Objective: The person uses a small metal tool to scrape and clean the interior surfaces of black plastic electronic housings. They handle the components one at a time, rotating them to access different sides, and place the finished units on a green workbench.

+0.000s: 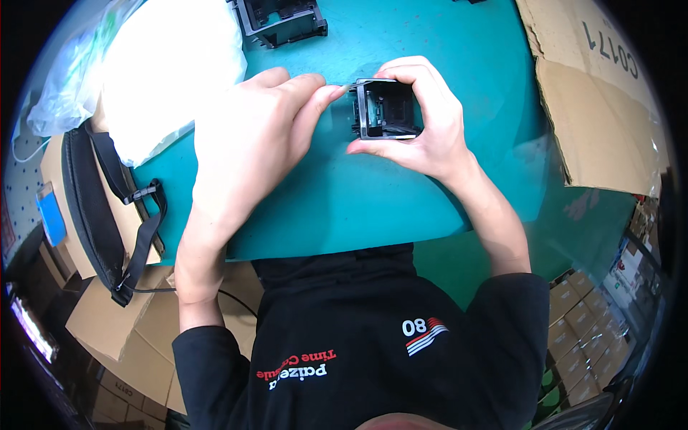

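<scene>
A black, box-shaped plastic housing [369, 115] is held above the green table surface, its hollow interior facing me. My right hand [433, 118] grips it from the right, with the thumb along the near edge and the fingers over the far side. At the housing's far left corner is my left hand [269, 129], closed in a pinch with thumb and forefinger pressed together. Whatever lies between those fingertips is too small to make out. Another black plastic frame [283, 25] rests farther back on the table.
On the left lie a white bag [168, 72], clear plastic wrap [75, 79] and a black strap with a buckle [93, 208]. A cardboard box [588, 107] stands at the right. More cartons [584, 322] are stacked low on the right.
</scene>
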